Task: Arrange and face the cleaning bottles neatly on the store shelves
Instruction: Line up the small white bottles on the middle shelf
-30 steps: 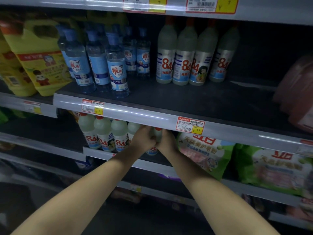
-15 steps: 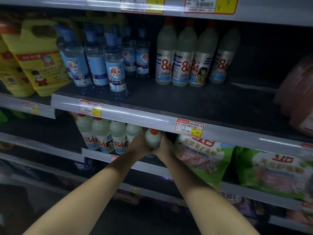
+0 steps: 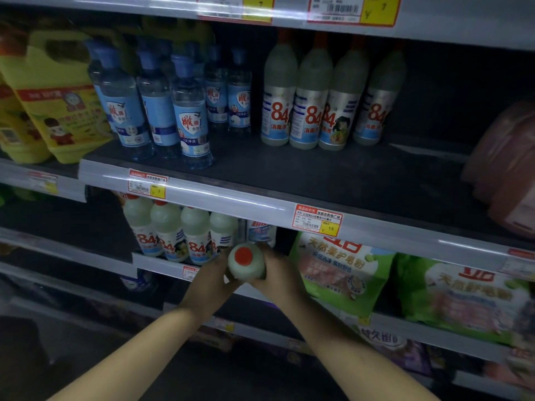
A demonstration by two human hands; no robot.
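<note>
A white 84 bottle with a red cap [image 3: 246,264] is held in front of the lower shelf, its cap pointing toward me. My left hand [image 3: 212,277] grips its left side and my right hand [image 3: 278,273] grips its right side. Behind it, a row of several white 84 bottles [image 3: 173,233] stands on the lower shelf [image 3: 162,263]. Several more 84 bottles [image 3: 312,99] stand at the back of the middle shelf [image 3: 289,175], next to several clear blue-labelled bottles [image 3: 173,108].
Yellow jugs [image 3: 55,102] fill the left of the middle shelf. Green detergent bags [image 3: 341,273] lie right of my hands on the lower shelf. Pink packs [image 3: 503,169] sit at the far right. The shelf rail carries price tags [image 3: 317,219].
Both hands have drawn the red-capped bottle out from under the shelf rail toward me, tilting it so its cap faces the camera.
</note>
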